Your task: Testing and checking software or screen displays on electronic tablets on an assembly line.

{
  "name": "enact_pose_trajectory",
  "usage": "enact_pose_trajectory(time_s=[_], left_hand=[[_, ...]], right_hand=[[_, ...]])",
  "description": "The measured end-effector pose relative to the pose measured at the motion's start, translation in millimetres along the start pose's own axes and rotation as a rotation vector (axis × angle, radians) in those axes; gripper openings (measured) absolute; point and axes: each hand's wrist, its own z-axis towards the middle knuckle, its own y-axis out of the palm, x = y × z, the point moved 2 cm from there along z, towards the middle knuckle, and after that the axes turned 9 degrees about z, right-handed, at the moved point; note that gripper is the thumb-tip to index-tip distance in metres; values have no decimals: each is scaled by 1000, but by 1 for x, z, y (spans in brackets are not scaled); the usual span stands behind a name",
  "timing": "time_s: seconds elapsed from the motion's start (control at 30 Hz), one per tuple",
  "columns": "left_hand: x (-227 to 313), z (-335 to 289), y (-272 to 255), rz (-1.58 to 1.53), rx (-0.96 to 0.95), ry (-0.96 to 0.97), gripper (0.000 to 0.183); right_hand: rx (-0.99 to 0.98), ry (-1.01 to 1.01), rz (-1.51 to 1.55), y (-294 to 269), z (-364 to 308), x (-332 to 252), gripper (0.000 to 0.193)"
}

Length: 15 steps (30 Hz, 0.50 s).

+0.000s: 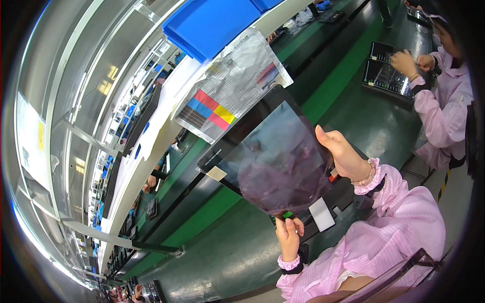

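Observation:
A large flat black screen panel (278,156), glossy and reflective, is held tilted above the bench. A beige tape piece (216,173) sits at its left corner. My right hand (344,154) is closed on the panel's right edge, thumb up along the side and the other fingers mostly hidden behind. My left hand (289,236) closes on the lower edge, beside a small green tab (288,214). Under the panel, near my hands, lies a white rectangular piece (322,214) on a dark item that is partly hidden.
The green and black bench (217,257) runs diagonally. Beyond the panel hang printed sheets (237,81) below a blue bin (207,25) on a white shelf rail. At the right a co-worker in pink (444,116) handles dark panels (389,76). A metal bar (156,247) juts in at lower left.

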Motion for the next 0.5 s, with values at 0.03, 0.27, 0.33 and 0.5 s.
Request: enact_pose_trajectory(time_s=[0.03,0.27,0.33,0.5], left_hand=[[2,-1,0,5,20,-5,28],[2,-5,-2,11,31,-24,28],[3,-5,-3,22,39,-34,28],[0,-5,-2,-10,48,-43,29]], right_hand=[[-4,-3,-8,0,1,2,50],[29,-25,-15,14,-1,-3,50],[13,10,-28,7,0,0,50],[3,69,-38,3,2,1,46]])
